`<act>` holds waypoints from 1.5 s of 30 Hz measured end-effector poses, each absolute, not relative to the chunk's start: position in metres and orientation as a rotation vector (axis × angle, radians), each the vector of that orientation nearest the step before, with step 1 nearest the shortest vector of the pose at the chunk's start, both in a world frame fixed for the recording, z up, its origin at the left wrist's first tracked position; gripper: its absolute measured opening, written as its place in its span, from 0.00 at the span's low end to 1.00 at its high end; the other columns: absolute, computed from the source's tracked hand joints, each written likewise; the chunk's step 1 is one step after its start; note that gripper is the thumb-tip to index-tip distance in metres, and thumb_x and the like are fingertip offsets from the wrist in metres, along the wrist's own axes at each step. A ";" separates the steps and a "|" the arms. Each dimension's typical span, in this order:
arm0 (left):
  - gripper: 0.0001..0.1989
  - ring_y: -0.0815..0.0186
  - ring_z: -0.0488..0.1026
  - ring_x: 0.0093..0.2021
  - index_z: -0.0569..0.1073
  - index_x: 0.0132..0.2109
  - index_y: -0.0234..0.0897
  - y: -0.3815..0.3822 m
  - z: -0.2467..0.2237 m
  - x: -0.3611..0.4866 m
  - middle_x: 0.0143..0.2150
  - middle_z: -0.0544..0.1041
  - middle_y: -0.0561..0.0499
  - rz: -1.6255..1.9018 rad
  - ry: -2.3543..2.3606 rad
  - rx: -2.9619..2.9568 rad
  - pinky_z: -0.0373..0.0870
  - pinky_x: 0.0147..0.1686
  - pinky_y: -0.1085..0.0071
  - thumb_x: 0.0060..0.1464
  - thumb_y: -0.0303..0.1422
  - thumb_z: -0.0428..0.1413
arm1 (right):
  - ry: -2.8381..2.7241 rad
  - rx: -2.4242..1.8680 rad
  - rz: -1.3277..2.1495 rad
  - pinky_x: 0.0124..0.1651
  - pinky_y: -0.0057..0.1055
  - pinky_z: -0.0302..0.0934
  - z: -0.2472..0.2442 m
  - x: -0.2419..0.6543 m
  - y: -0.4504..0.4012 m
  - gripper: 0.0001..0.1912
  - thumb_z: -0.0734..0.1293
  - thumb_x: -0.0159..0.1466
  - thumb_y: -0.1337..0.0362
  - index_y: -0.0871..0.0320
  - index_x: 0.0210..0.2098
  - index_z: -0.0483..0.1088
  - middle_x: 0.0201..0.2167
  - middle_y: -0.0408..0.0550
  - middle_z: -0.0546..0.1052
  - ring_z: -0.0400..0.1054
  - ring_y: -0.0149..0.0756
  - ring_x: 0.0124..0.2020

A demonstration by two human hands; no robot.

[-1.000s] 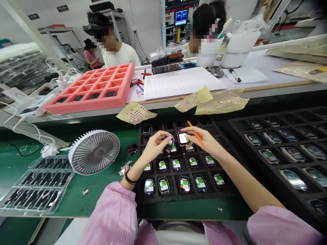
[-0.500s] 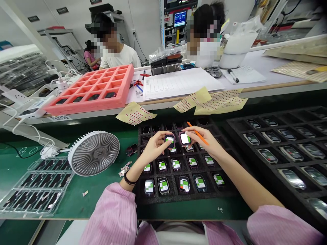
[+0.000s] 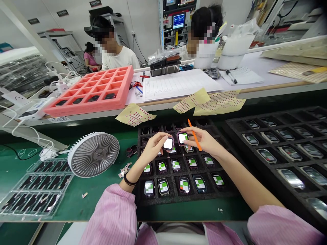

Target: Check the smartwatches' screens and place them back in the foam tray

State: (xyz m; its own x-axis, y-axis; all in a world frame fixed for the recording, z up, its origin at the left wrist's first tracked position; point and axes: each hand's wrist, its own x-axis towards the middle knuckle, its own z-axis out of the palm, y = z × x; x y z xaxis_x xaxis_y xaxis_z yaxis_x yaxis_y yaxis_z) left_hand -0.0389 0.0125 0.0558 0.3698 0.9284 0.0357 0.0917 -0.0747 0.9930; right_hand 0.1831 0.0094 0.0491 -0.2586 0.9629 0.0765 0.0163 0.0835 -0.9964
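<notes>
My left hand [image 3: 154, 146] is closed on a smartwatch body [image 3: 168, 144] whose screen glows white. Just to its right, my right hand [image 3: 201, 140] grips a second smartwatch body [image 3: 182, 137] with a purple rim and a white lit screen. An orange pry stick [image 3: 194, 135] is also tucked in the right hand, slanting across the fingers. Both watches are held above a black foam tray [image 3: 178, 199], where several more watches lie in compartments. Many of those, such as one watch [image 3: 184, 184] in the front row, show green and white screens.
A second foam tray [image 3: 270, 166] of watches lies at right. On the left are a white fan [image 3: 94, 154], clear plastic trays [image 3: 33, 187] and small scraps [image 3: 124, 170]. A shelf ahead carries a pink foam tray [image 3: 88, 108] and paper sheets [image 3: 176, 83]. Co-workers sit beyond it.
The left watch's screen has gone from a green and white picture to plain white. The orange stick has turned steeper in my right hand. Both hands stay above the tray.
</notes>
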 end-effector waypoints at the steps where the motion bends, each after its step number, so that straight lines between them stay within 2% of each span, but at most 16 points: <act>1: 0.16 0.69 0.74 0.26 0.72 0.45 0.35 0.013 0.056 -0.039 0.35 0.76 0.49 0.898 0.963 1.476 0.65 0.18 0.79 0.58 0.43 0.54 | -1.457 -1.018 1.327 0.26 0.33 0.72 0.049 0.184 0.010 0.24 0.76 0.50 0.58 0.56 0.46 0.72 0.45 0.51 0.77 0.71 0.30 0.25; 4: 0.16 0.68 0.76 0.30 0.71 0.48 0.36 0.013 0.055 -0.040 0.39 0.76 0.47 0.836 0.919 1.466 0.67 0.20 0.78 0.58 0.41 0.54 | -1.452 -1.040 1.318 0.28 0.34 0.73 0.050 0.184 0.009 0.23 0.76 0.51 0.59 0.55 0.46 0.72 0.45 0.51 0.76 0.71 0.31 0.26; 8: 0.19 0.66 0.75 0.37 0.67 0.53 0.37 0.013 0.054 -0.041 0.47 0.73 0.45 0.776 0.845 1.483 0.71 0.25 0.77 0.56 0.37 0.57 | -1.423 -1.088 1.278 0.27 0.33 0.72 0.054 0.184 0.009 0.19 0.73 0.55 0.56 0.56 0.43 0.73 0.40 0.49 0.77 0.71 0.30 0.23; 15: 0.24 0.67 0.74 0.38 0.65 0.55 0.38 0.011 0.055 -0.040 0.52 0.70 0.44 0.776 0.834 1.482 0.71 0.27 0.77 0.51 0.32 0.61 | -1.407 -1.039 1.336 0.25 0.31 0.69 0.051 0.185 0.011 0.24 0.77 0.49 0.59 0.56 0.45 0.72 0.42 0.51 0.78 0.74 0.35 0.28; 22: 0.17 0.69 0.75 0.30 0.70 0.48 0.34 0.011 0.056 -0.038 0.43 0.75 0.45 0.857 0.924 1.463 0.66 0.20 0.79 0.55 0.39 0.57 | -1.342 -1.100 1.283 0.23 0.29 0.69 0.052 0.182 0.009 0.18 0.75 0.52 0.55 0.57 0.40 0.74 0.37 0.48 0.77 0.69 0.28 0.21; 28: 0.16 0.72 0.70 0.25 0.72 0.41 0.34 0.011 0.056 -0.037 0.37 0.76 0.48 0.879 1.006 1.494 0.61 0.16 0.80 0.55 0.44 0.56 | -1.258 -1.143 1.216 0.19 0.26 0.65 0.054 0.177 0.007 0.18 0.76 0.49 0.53 0.58 0.33 0.75 0.28 0.45 0.75 0.68 0.30 0.21; 31: 0.17 0.73 0.67 0.25 0.71 0.39 0.33 0.012 0.056 -0.037 0.34 0.74 0.49 0.854 1.022 1.505 0.60 0.16 0.81 0.53 0.45 0.57 | -1.239 -1.156 1.233 0.20 0.28 0.66 0.054 0.175 0.007 0.19 0.77 0.47 0.53 0.57 0.32 0.74 0.26 0.44 0.74 0.68 0.30 0.20; 37: 0.18 0.73 0.68 0.28 0.69 0.48 0.36 0.013 0.054 -0.041 0.43 0.73 0.48 0.747 0.905 1.556 0.64 0.19 0.80 0.53 0.40 0.59 | -1.333 -1.091 1.297 0.22 0.28 0.66 0.050 0.179 0.010 0.21 0.78 0.46 0.58 0.57 0.37 0.72 0.34 0.46 0.77 0.71 0.31 0.23; 41: 0.22 0.71 0.71 0.32 0.67 0.50 0.37 0.013 0.053 -0.043 0.44 0.73 0.47 0.731 0.884 1.563 0.63 0.21 0.81 0.49 0.36 0.63 | -1.395 -1.057 1.345 0.24 0.28 0.67 0.050 0.182 0.010 0.23 0.78 0.48 0.61 0.56 0.41 0.70 0.39 0.48 0.77 0.74 0.34 0.27; 45: 0.22 0.72 0.71 0.31 0.68 0.49 0.36 0.013 0.053 -0.041 0.43 0.74 0.47 0.770 0.925 1.546 0.62 0.21 0.81 0.48 0.36 0.64 | -1.416 -1.070 1.343 0.25 0.30 0.68 0.054 0.184 0.009 0.18 0.73 0.56 0.56 0.56 0.44 0.71 0.42 0.48 0.76 0.70 0.28 0.21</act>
State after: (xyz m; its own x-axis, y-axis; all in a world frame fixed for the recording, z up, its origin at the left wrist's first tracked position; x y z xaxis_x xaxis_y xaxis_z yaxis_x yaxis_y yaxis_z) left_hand -0.0414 0.0134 0.0533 0.4797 0.8774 -0.0094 0.1497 -0.0713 0.9862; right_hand 0.1841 0.0087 0.0544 -0.2372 0.9708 0.0374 0.0137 0.0418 -0.9990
